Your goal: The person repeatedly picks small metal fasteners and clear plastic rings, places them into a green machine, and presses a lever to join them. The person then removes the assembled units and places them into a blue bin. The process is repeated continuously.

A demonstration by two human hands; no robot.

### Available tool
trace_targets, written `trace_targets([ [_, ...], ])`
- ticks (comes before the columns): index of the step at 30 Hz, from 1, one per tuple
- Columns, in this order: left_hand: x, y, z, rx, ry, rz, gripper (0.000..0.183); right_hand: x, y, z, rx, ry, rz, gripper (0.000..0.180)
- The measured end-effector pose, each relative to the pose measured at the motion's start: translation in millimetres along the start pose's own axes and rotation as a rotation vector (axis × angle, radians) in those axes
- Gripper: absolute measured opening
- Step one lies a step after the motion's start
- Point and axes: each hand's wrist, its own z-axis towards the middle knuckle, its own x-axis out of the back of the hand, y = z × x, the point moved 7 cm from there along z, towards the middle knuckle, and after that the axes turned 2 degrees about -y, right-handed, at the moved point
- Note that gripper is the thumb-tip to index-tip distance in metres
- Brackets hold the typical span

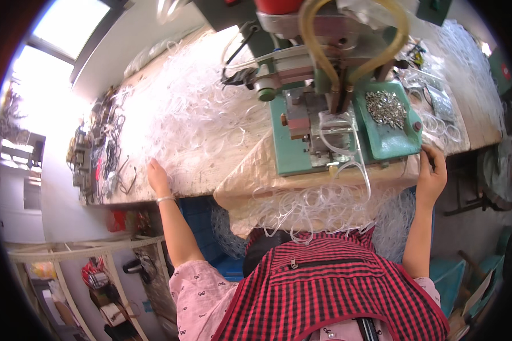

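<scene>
My left hand [157, 178] rests at the front edge of the wooden table [196, 181], beside a heap of clear plastic loops [196, 115]. Glare washes out its fingertips, and I see nothing plainly held. At the right, the curled fingers of my right hand [433, 166] touch the front corner of a green metal tray [394, 147]. Whether they grip it is unclear. Small shiny metal pieces [386, 108] lie piled in this tray. Between my hands stands a green-based bench press [296, 168], with clear plastic strips [360, 157] hanging from its working area.
Brown paper [243, 183] hangs over the table's front, with more clear loops [315, 209] gathered above my checked apron [333, 277]. A blue crate [198, 221] stands below. Metal parts and cords [109, 149] line the table's left end. Bagged items [441, 102] lie at the right.
</scene>
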Motion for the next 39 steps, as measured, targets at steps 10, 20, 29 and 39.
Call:
trace_targets([
  [10,23.3,221.1,-81.2,-0.249,0.074,-0.464,0.055,-108.7,-141.2,44.8,0.141,-0.291,0.515,0.027],
  [20,204.7,405.6,-193.8,-0.609,-0.445,-1.851,0.034,-127.9,-144.5,25.9,-0.13,-0.355,0.832,0.049],
  [29,190.4,439.2,-257.9,-0.345,-1.207,-1.817,0.03,-95.9,-180.1,-5.3,0.186,-0.317,0.543,0.053],
  [39,127.2,480.6,-331.9,0.212,-2.104,-1.724,0.032,-48.1,12.2,52.2,-0.114,0.016,0.271,0.034],
])
